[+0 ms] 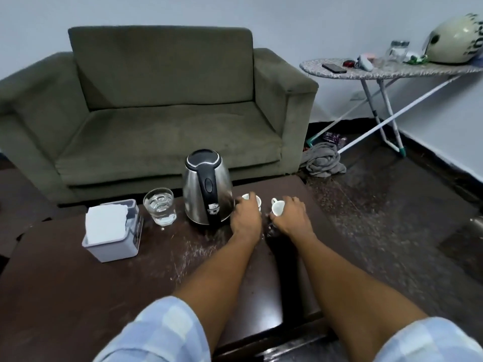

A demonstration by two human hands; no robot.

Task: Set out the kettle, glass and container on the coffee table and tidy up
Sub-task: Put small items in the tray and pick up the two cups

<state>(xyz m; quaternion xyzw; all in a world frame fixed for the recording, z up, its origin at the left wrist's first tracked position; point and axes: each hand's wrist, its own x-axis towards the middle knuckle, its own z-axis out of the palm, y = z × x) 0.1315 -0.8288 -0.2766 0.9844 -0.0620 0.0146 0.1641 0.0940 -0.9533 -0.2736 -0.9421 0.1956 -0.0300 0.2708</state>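
Both arms reach out over the dark counter (78, 283). The left hand (247, 218) has its fingers (251, 197) curled over a small white cup (257, 201), and the right hand (291, 218) grips a second white cup (277, 207), which is tipped with its handle toward the kettle.

Just left of the left hand's fingers stands the steel kettle (207, 189), upright, black lid closed, its black handle facing the person; a small label low on its body is too blurred to read. Further left of it is the glass (160, 206), upright and holding clear water, and beyond that the grey container (112, 231), long axis running away from the person, a white sheet lying across its top.

Far off to the right of the fingers, an ironing board (379, 71) carries a pale helmet (454, 40) (dark lettering on it, not legible).

A green sofa (162, 100) sits behind the counter.
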